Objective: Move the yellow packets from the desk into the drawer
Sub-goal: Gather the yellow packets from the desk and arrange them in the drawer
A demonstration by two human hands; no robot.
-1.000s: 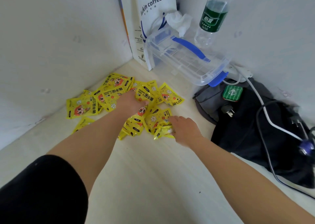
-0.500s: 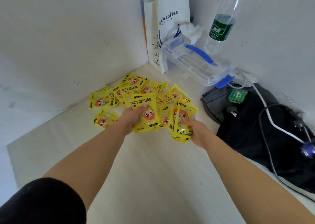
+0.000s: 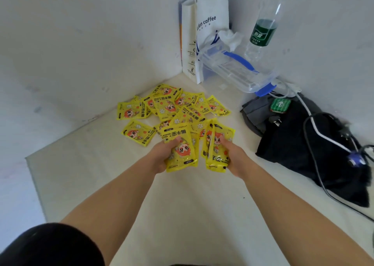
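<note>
Both of my hands were holding yellow packets just above the pale desk [image 3: 182, 215]. My left hand [image 3: 162, 157] gripped a small stack of hand-warmer packets [image 3: 181, 150], with the fingers curled round its edge. My right hand [image 3: 235, 158] pinched a second bunch of packets [image 3: 215, 144], which stood almost upright and a little fanned. Just behind them, a pile of yellow packets [image 3: 172, 106] lay loose on the desk, overlapping one another, near the corner of the white walls. To the right, a black bag [image 3: 293, 148] lay on the desk, with a white cable [image 3: 334, 142] across it and a green tag [image 3: 281, 105] at its far edge. Farther back, a clear plastic box [image 3: 238, 71] with a blue handle was beside a white luckin coffee paper bag [image 3: 210, 31]. Close to the box, a water bottle [image 3: 263, 34] with a green label stood by the wall.
</note>
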